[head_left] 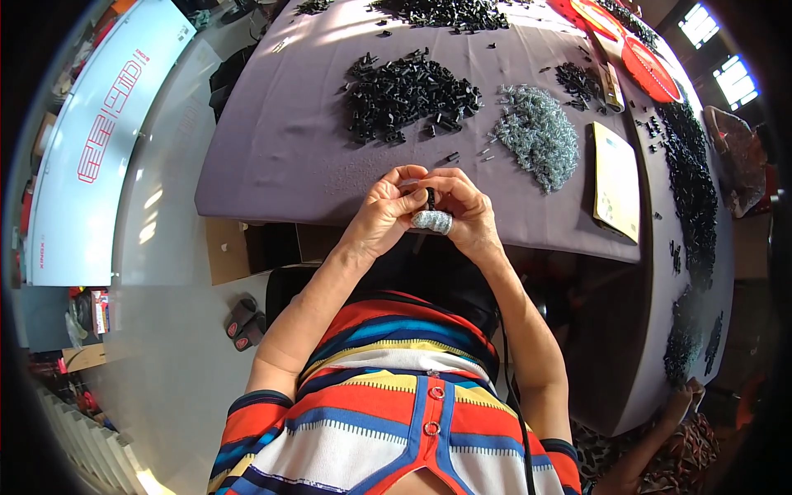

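My left hand (pixel 386 210) and my right hand (pixel 466 206) meet just above the near edge of the purple-covered table (pixel 280 157). Between their fingertips they pinch a small black plastic part (pixel 430 198). One finger wears a pale wrapped tape or finger cot (pixel 432 221) just below the part. A heap of black plastic parts (pixel 408 95) lies beyond my hands. To its right lies a heap of small silvery springs (pixel 538 136).
A yellowish flat card or pad (pixel 616 181) lies at the right. More black parts run along the right edge (pixel 693 190) and the far end (pixel 450 12). Red round trays (pixel 652 70) stand far right. Slippers (pixel 245 322) lie on the floor at left.
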Demonstrator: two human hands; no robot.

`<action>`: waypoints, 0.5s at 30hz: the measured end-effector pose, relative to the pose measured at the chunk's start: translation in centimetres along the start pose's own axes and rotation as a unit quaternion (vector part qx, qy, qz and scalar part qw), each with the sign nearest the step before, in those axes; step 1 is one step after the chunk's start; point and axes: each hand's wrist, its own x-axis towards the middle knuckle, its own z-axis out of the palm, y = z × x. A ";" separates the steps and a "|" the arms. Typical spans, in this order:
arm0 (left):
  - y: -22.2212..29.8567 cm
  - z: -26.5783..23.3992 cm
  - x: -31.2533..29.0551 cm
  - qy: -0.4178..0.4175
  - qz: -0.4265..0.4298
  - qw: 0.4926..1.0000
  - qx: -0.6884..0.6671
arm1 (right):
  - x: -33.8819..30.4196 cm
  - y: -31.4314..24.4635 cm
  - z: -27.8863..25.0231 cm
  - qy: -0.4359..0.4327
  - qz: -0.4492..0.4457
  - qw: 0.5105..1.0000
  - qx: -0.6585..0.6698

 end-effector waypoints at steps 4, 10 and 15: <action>-0.1 0.2 -0.1 -0.007 0.000 1.000 -0.003 | 0.0 0.0 -0.2 -0.013 -0.007 0.999 0.036; 0.3 0.7 -0.4 -0.013 -0.021 0.999 -0.043 | -0.2 0.1 -0.1 -0.013 0.020 0.996 0.090; 0.3 0.7 -0.5 -0.015 -0.019 0.998 -0.059 | -0.2 -0.3 0.3 -0.008 0.039 0.992 0.121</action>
